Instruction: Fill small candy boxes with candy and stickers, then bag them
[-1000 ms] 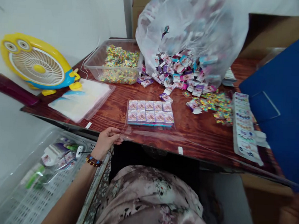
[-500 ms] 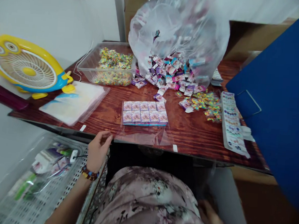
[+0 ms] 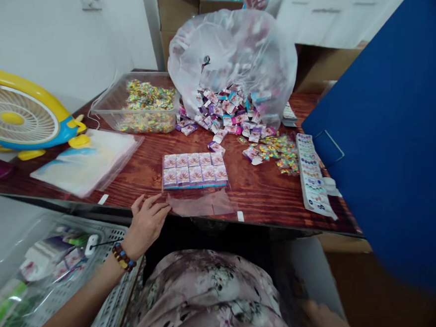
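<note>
My left hand (image 3: 148,223) rests at the table's front edge with its fingers stretched out. Its fingertips touch the near left corner of a clear plastic bag (image 3: 200,204). Inside that bag lie two rows of small purple printed boxes (image 3: 195,174), side by side, with the loose flap of the bag towards me. Low on the right, beside my lap, is my right hand (image 3: 317,312); it is dim and smeared, and its fingers cannot be made out.
A big translucent sack (image 3: 233,50) spills small boxes onto the table (image 3: 143,166). Nearby are a clear tub (image 3: 106,108) of colourful packets, a loose packet pile (image 3: 278,150), a sticker strip (image 3: 312,177), a yellow fan (image 3: 34,116), stacked plastic bags (image 3: 87,159) and a blue panel (image 3: 383,145).
My left hand has moved from the table edge onto the bag's corner, its fingers flatter now. My right hand stays low on the right. The whole view has shifted with my head.
</note>
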The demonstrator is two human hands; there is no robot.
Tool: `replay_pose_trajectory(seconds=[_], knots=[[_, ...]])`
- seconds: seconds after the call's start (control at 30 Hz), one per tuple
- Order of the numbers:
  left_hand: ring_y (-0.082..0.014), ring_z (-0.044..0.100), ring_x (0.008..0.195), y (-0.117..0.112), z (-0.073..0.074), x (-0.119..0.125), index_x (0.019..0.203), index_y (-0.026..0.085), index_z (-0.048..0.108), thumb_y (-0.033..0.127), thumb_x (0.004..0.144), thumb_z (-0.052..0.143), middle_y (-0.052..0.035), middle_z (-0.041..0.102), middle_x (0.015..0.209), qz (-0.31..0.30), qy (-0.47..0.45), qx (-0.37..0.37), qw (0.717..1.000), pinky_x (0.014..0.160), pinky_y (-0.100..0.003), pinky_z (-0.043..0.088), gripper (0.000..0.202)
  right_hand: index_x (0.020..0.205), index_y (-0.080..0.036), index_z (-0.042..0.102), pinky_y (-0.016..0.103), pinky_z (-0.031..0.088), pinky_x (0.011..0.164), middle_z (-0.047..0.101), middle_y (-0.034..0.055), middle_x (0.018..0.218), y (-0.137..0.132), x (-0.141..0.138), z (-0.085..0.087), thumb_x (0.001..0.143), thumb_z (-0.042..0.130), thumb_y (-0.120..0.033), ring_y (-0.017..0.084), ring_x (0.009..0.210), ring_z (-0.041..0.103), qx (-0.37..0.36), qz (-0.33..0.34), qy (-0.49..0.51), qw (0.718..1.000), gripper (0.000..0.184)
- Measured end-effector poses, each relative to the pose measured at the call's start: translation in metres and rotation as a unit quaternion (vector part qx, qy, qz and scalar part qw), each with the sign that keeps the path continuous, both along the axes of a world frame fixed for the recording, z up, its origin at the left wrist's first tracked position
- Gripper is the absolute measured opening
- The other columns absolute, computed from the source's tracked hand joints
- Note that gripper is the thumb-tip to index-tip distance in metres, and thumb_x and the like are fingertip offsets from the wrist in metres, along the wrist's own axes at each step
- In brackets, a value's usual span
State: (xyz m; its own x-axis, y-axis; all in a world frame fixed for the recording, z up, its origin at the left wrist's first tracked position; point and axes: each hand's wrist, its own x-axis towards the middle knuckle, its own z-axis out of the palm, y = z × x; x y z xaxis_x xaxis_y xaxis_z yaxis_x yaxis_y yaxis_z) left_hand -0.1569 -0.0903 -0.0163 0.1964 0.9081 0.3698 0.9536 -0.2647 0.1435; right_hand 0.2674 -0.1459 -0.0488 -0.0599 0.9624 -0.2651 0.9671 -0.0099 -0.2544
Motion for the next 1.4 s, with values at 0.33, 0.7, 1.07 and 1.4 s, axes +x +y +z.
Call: replay_pose_trajectory(seconds=[0.33, 0.7, 1.07, 1.4], knots=[[-0.0264, 0.054, 0.115, 0.008, 0.004, 0.003, 0.092, 0.023, 0.064, 0.015, 0.087, 0.051, -0.0019, 0.072, 0.089, 0.014, -0.012, 0.048, 0.999, 0.104, -0.054, 0.022, 0.016, 0.102, -0.024, 0.059, 0.033, 0.049, 0.068, 0.070, 0.0073, 0.103, 0.099, -0.091, 0.042, 0.089, 0.046, -0.032, 0.023, 0.091, 0.067, 0.181, 0.172, 0.068, 0.966, 0.020], [-0.0245, 0.054, 0.113, 0.024, 0.011, -0.007, 0.089, 0.022, 0.064, 0.015, 0.085, 0.054, -0.0046, 0.070, 0.097, -0.006, -0.048, 0.080, 0.996, 0.098, -0.047, 0.033, 0.013, 0.120, -0.017, 0.058, 0.060, 0.015, 0.109, 0.055, 0.0158, 0.129, 0.134, -0.186, 0.027, 0.079, 0.064, -0.031, 0.034, 0.130, 0.036, 0.324, 0.254, 0.075, 0.908, 0.043], [-0.0222, 0.058, 0.101, 0.033, 0.004, -0.014, 0.109, 0.021, 0.058, 0.019, 0.088, 0.052, -0.0060, 0.070, 0.094, 0.002, -0.030, 0.083, 0.996, 0.099, -0.045, 0.031, 0.023, 0.088, -0.022, 0.067, 0.049, 0.021, 0.103, 0.068, 0.0047, 0.098, 0.163, -0.159, 0.022, 0.088, 0.053, -0.016, 0.023, 0.101, 0.051, 0.348, 0.212, 0.069, 0.910, 0.016], [-0.0289, 0.045, 0.123, 0.039, 0.011, -0.001, 0.086, 0.022, 0.063, 0.012, 0.083, 0.056, -0.0097, 0.059, 0.123, -0.040, 0.005, 0.113, 0.993, 0.096, -0.048, 0.036, 0.012, 0.078, -0.020, 0.065, 0.047, 0.033, 0.097, 0.066, 0.0073, 0.099, 0.182, -0.153, 0.020, 0.088, 0.053, -0.016, 0.024, 0.102, 0.053, 0.410, 0.237, 0.127, 0.872, 0.016]])
